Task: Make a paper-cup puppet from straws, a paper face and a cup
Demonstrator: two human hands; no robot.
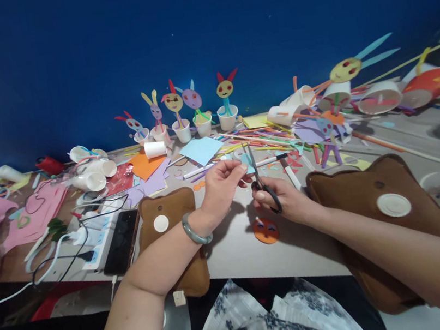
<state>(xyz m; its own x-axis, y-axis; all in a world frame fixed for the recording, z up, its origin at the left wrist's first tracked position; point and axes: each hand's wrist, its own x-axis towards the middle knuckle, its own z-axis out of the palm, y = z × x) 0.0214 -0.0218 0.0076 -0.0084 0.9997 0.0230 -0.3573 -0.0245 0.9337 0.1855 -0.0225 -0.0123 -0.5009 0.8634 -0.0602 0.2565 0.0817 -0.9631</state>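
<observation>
Between its thumb and fingers my left hand (226, 182) pinches a small piece of light blue paper (249, 163). My right hand (280, 198) has its fingers through the dark handles of a pair of scissors (265, 187), blades pointing up and slightly parted beside the paper. Whether the blades touch the paper is hard to tell. Below both hands, an orange paper disc (266, 231) with a drawn face lies flat on the table (234, 256). A marker (271, 160) lies just behind the scissors.
Paper-cup rabbit figures (226, 103) line the blue wall. Coloured sticks (257, 140) and a light blue sheet (201, 150) lie before them. Brown cushions (176, 260) flank my arms. A phone (122, 243) and a power strip (100, 235) with cables lie left.
</observation>
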